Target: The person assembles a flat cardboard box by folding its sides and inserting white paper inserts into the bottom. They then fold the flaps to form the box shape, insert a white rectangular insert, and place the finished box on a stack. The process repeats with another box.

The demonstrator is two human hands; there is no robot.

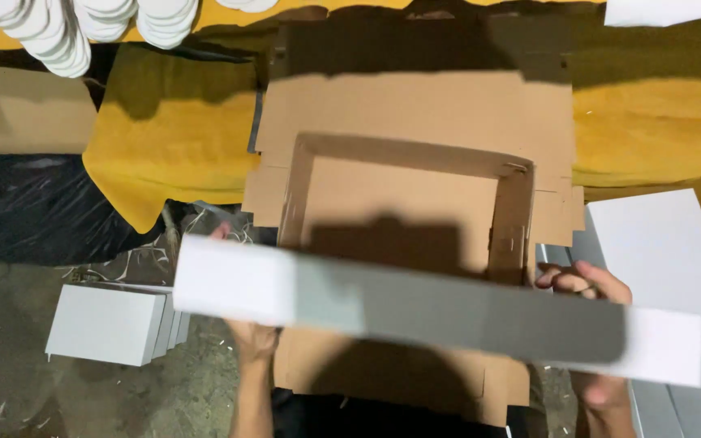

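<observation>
One half-folded cardboard box point(403, 203) lies open on the floor, one long white flap point(440, 308) raised across its near edge, with three stacks of white discs point(50, 32) beyond. The left hand point(253, 337) grips the flap from beneath, fingers hidden. The right hand point(590, 284) curls its fingers point(561, 280) over the flap's top edge.

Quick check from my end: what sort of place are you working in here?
Likely a small box-making or packing workshop, worked at floor level: a half-folded cardboard box, stacks of flat white boards, piles of white discs and yellow sheeting.
</observation>
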